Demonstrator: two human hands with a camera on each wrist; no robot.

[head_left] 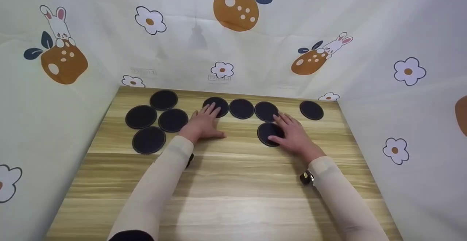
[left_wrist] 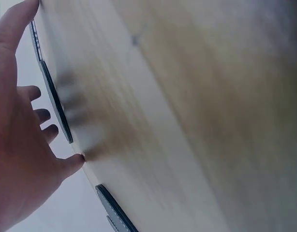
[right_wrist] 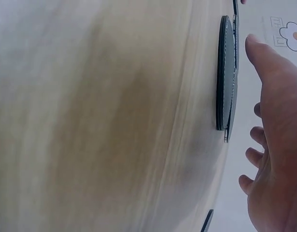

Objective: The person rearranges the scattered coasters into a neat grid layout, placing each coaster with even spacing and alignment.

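Black round coasters with stitched rims lie flat on the wooden table. My left hand (head_left: 204, 123) spreads its straight fingers over the left coaster (head_left: 221, 112) of a row of three, thumb held out to the side. The middle coaster (head_left: 241, 109) and the right coaster (head_left: 265, 110) continue that row. Just below the right one lies another coaster (head_left: 265, 131), partly covered by my right hand (head_left: 294, 136). In the right wrist view, the right hand's thumb and fingers stand slightly above that coaster (right_wrist: 227, 72), gripping nothing. Whether the left fingertips touch their coaster, I cannot tell.
Several more coasters (head_left: 141, 117) form a cluster at the table's left. A single coaster (head_left: 311, 110) lies at the far right. Printed cloth walls (head_left: 175, 51) enclose the wooden table (head_left: 233, 197) at the back and both sides.
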